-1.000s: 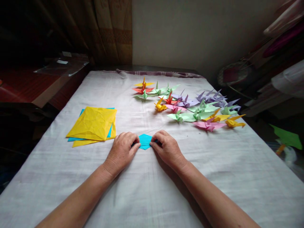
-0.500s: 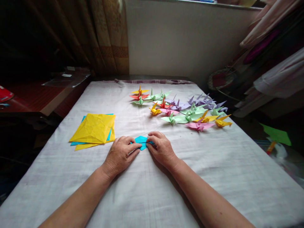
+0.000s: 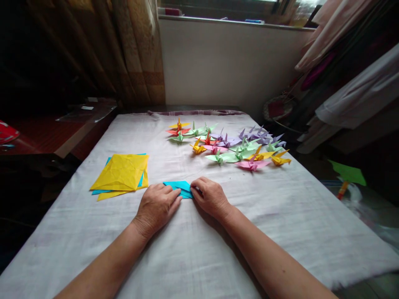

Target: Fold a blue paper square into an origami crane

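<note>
A small piece of folded blue origami paper (image 3: pixel 184 189) lies on the white cloth between my two hands. My left hand (image 3: pixel 158 202) presses over its left part, the thumb near the middle and the other fingers partly hiding the paper. At its right end, my right hand (image 3: pixel 210 195) pinches the edge between thumb and fingers. To the left of my left hand is a stack of creased yellow paper (image 3: pixel 120 171) with blue paper (image 3: pixel 141 180) showing between the layers. Several folded paper cranes, such as a pink crane (image 3: pixel 253 165), stand beyond my right hand.
The cloth-covered table (image 3: pixel 199 257) ends at a pale wall (image 3: pixel 218 66). A dark red side table (image 3: pixel 67 135) adjoins at the left, below a curtain (image 3: pixel 140 54). Clothes (image 3: pixel 358 91) hang at the right, and a green fan-like object (image 3: pixel 347 171) is beside the table edge.
The blue paper now shows more of its left upper side, with a slanted fold. My left thumb and fingers have shifted on it. The view has tilted up, revealing more windowsill.
</note>
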A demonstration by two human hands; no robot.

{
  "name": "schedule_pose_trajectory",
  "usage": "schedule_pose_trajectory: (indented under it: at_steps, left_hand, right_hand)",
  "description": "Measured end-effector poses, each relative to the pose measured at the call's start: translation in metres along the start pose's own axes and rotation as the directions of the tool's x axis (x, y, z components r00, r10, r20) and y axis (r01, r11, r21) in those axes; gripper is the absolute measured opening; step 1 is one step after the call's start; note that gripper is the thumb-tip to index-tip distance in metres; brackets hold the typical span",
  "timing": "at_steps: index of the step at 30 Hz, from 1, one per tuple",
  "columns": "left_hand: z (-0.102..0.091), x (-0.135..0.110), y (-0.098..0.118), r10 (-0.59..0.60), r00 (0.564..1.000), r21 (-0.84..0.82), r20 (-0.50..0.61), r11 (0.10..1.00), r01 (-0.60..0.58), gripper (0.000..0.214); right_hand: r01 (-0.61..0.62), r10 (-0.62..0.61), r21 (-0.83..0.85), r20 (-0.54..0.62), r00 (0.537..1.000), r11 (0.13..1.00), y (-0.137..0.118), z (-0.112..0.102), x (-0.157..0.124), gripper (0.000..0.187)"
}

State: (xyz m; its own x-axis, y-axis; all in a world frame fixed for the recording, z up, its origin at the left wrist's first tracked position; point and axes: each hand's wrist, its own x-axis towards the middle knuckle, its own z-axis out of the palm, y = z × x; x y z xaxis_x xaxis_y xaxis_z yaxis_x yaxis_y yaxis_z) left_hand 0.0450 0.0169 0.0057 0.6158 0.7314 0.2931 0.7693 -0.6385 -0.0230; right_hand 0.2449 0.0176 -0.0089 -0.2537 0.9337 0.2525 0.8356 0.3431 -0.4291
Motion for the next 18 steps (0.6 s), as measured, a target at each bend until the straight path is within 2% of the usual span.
schedule_pose_trajectory:
  at_steps: [7, 11, 18]
  left_hand:
    - [-0.005, -0.004, 0.013, -0.071, 0.995, -0.026, 0.070, 0.997, 0.073, 0.027]
    - [-0.004, -0.005, 0.013, -0.077, 0.996, -0.068, 0.055, 0.994, 0.080, 0.029]
    - [-0.005, -0.004, 0.016, -0.080, 0.994, -0.079, 0.071, 0.993, 0.085, 0.056]
  right_hand:
    - [-0.016, 0.017, 0.126, -0.002, 1.000, 0.992, 0.004, -0.001, -0.001, 0.011]
    - [-0.074, 0.072, 0.206, 0.014, 0.997, 0.976, 0.005, -0.004, -0.001, 0.016]
    - [-0.105, 0.083, 0.269, 0.095, 0.992, 0.957, 0.003, -0.011, -0.001, 0.022]
